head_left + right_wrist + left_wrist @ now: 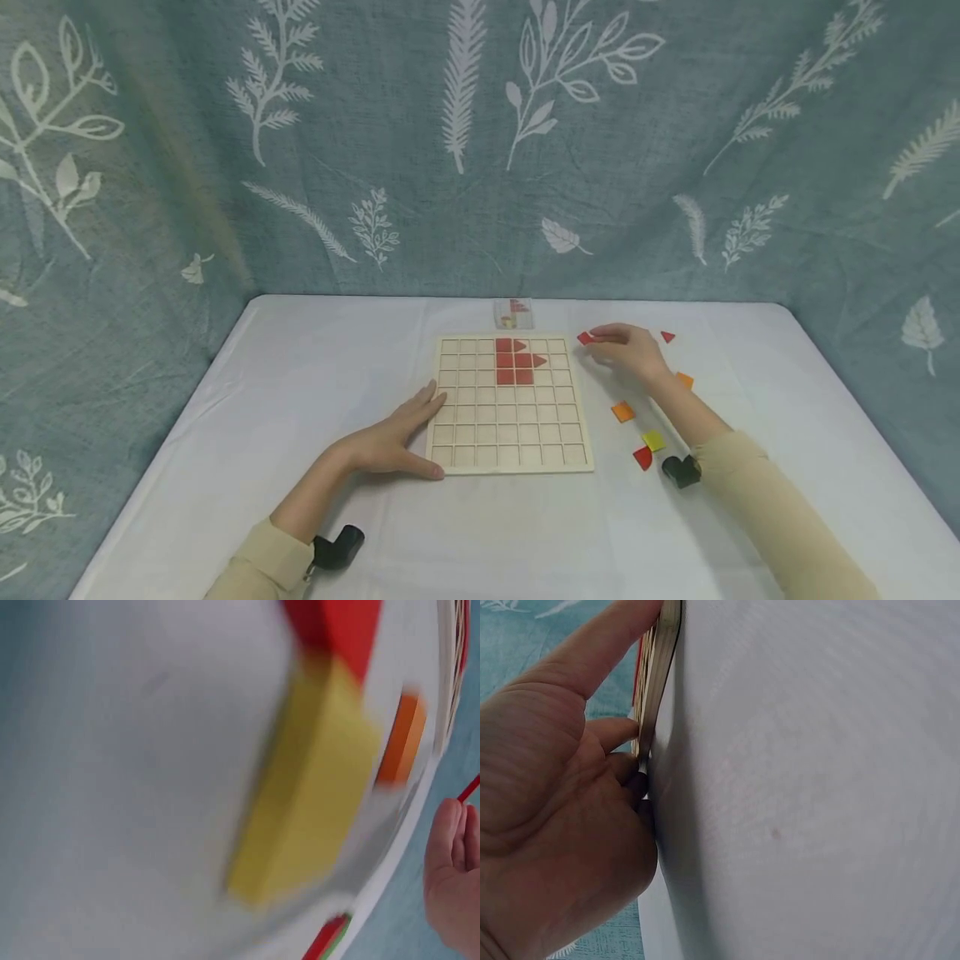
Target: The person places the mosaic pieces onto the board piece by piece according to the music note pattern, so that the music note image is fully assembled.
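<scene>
A wooden grid board lies flat on the white table. Several red square tiles fill cells in its upper middle, with red triangles at their right side. My left hand rests along the board's left edge, thumb at the near corner and fingers spread at the side. In the left wrist view, the thumb lies against the board's edge. Just right of the board's far right corner, my right hand pinches a small red tile between its fingertips.
Beyond the board is a small pattern card. To the right lie a red triangle, orange tiles, a yellow tile and a red rounded piece, the last two touching. A leaf-patterned curtain hangs behind the table.
</scene>
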### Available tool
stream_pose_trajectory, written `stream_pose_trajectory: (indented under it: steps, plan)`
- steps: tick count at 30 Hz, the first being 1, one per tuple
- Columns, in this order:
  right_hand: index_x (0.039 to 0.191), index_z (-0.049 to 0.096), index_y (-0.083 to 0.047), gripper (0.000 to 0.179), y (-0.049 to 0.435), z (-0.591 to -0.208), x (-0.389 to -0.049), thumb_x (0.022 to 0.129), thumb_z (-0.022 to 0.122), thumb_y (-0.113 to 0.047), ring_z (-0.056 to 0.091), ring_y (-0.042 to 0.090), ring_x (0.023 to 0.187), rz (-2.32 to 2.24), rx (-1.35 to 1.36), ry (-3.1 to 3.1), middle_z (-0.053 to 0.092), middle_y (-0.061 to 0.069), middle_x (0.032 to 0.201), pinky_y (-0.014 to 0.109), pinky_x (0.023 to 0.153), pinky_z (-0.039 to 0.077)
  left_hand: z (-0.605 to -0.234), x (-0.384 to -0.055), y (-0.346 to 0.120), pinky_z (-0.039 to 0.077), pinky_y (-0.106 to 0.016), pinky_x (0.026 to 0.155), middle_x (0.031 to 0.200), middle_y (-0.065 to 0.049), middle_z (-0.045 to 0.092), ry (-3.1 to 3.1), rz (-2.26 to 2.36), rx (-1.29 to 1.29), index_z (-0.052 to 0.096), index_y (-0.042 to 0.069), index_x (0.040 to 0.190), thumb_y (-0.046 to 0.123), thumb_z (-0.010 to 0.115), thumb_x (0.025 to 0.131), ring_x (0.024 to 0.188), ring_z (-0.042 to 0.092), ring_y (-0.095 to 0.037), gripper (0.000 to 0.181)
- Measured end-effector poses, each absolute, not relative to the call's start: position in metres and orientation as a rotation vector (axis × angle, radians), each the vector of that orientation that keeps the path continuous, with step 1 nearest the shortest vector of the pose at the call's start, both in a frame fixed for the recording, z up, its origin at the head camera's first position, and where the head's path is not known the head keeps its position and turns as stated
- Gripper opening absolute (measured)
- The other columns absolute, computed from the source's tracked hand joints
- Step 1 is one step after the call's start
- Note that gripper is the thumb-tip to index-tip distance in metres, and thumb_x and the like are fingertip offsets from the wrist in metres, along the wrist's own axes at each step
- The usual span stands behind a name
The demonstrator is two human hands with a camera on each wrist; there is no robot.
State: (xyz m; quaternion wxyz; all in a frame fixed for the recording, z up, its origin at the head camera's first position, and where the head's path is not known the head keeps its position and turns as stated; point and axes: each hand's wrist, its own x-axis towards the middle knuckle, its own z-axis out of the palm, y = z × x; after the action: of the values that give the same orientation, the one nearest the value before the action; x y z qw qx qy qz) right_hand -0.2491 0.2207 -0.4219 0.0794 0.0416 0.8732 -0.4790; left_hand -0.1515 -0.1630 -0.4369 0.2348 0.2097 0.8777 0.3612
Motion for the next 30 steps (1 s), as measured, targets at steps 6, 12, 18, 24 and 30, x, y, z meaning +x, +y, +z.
stream_pose_trajectory:
  steps: [6, 12, 18, 24, 30]
  plan:
    - [0.121, 0.065, -0.011, 0.043, 0.198, -0.426, -0.235, 0.086, 0.075, -0.033, 0.060, 0.025, 0.107, -1.391, 0.001, 2.555, 0.067, 0.008, 0.117, 0.039, 0.090, 0.050, -0.437, -0.152, -0.162, 0.008, -0.056, 0.116, 0.163, -0.014, -0.004, 2.419, 0.983, 0.572, 0.016, 0.006, 0.156, 0.039, 0.084, 0.074, 0.148, -0.004, -0.035, 0.111]
    - [0.116, 0.069, -0.012, 0.038, 0.186, -0.432, -0.231, 0.085, 0.077, -0.032, 0.060, 0.023, 0.102, -1.293, -0.156, 2.621, 0.068, 0.004, 0.110, 0.040, 0.090, 0.048, -0.437, -0.152, -0.162, 0.008, -0.056, 0.116, 0.163, -0.014, -0.004, 2.421, 0.981, 0.581, 0.016, 0.006, 0.156, 0.039, 0.084, 0.074, 0.148, -0.004, -0.035, 0.111]
    - [0.111, 0.071, -0.010, 0.028, 0.179, -0.431, -0.226, 0.086, 0.075, -0.024, 0.060, 0.022, 0.095, -1.201, -0.375, 2.699, 0.069, 0.003, 0.104, 0.040, 0.083, 0.050, -0.437, -0.152, -0.162, 0.008, -0.056, 0.116, 0.163, -0.015, -0.004, 2.416, 0.985, 0.586, 0.016, 0.006, 0.156, 0.038, 0.084, 0.074, 0.148, -0.004, -0.035, 0.111]
    - [0.107, 0.073, -0.007, 0.021, 0.174, -0.431, -0.224, 0.087, 0.072, -0.012, 0.062, 0.026, 0.102, -1.137, -0.562, 2.760, 0.069, 0.006, 0.108, 0.043, 0.088, 0.052, -0.437, -0.152, -0.163, 0.007, -0.057, 0.116, 0.163, -0.015, -0.005, 2.415, 0.986, 0.585, 0.016, 0.006, 0.156, 0.038, 0.084, 0.074, 0.148, -0.004, -0.035, 0.111]
    - [0.107, 0.074, -0.005, 0.020, 0.169, -0.433, -0.223, 0.088, 0.069, -0.004, 0.061, 0.029, 0.109, -1.123, -0.660, 2.775, 0.069, 0.009, 0.110, 0.045, 0.093, 0.050, -0.438, -0.152, -0.164, 0.007, -0.057, 0.116, 0.163, -0.014, -0.005, 2.412, 0.992, 0.589, 0.016, 0.006, 0.156, 0.039, 0.084, 0.074, 0.148, -0.005, -0.035, 0.111]
